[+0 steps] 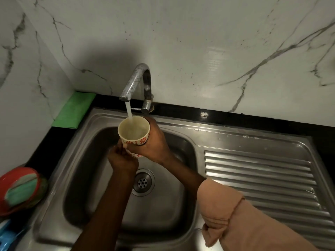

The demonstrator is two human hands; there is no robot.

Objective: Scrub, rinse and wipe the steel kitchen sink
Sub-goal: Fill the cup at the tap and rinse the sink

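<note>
A cream cup [133, 130] with red flower marks is held upright over the steel sink [94, 142], under the running tap [135, 82]. Water streams from the spout into the cup. My right hand [154, 142] grips the cup's side from the right. My left hand [122, 159] holds the cup from below, fingers curled at its base. The drain [143, 182] lies in the basin under my arms.
A folded green cloth [76, 110] lies on the black counter at the sink's back-left corner. A red bowl with a green scrub pad [20, 189] sits at the left edge, a blue item below it. The ribbed steel drainboard [262, 174] spreads to the right.
</note>
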